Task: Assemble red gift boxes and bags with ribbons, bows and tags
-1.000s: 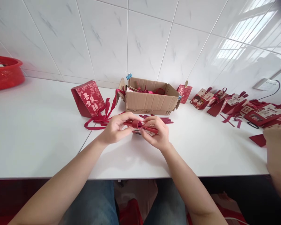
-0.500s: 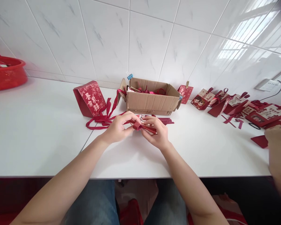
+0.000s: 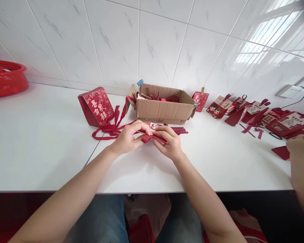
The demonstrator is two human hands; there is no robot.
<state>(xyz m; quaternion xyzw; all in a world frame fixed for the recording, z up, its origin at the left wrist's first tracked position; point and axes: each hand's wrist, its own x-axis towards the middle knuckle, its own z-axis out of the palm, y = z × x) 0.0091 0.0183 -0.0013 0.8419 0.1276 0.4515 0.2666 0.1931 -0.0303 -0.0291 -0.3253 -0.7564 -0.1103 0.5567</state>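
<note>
In front of the cardboard box, my left hand [image 3: 128, 137] pinches a red ribbon [image 3: 146, 138] between thumb and fingers. Closed around the right part of the same ribbon and a small red printed paper box [image 3: 153, 125] is my right hand [image 3: 169, 141]. Fingers hide most of that paper box, so its full shape does not show. Loose red ribbons [image 3: 108, 131] lie tangled to the left of my left hand. More dark red strips [image 3: 179, 130] lie flat on the table just past my right hand.
An open cardboard box [image 3: 164, 111] holding ribbons stands against the tiled wall. A red gift box [image 3: 97, 106] sits to its left, a red basket [image 3: 8, 81] at far left. Several gift boxes [image 3: 219, 106] line the right side, near another person's arm [image 3: 302, 165].
The ribbon loop between my hands has flattened and its end now points down and left. More of the printed paper shows behind my fingers. Both hands stay in nearly the same place.
</note>
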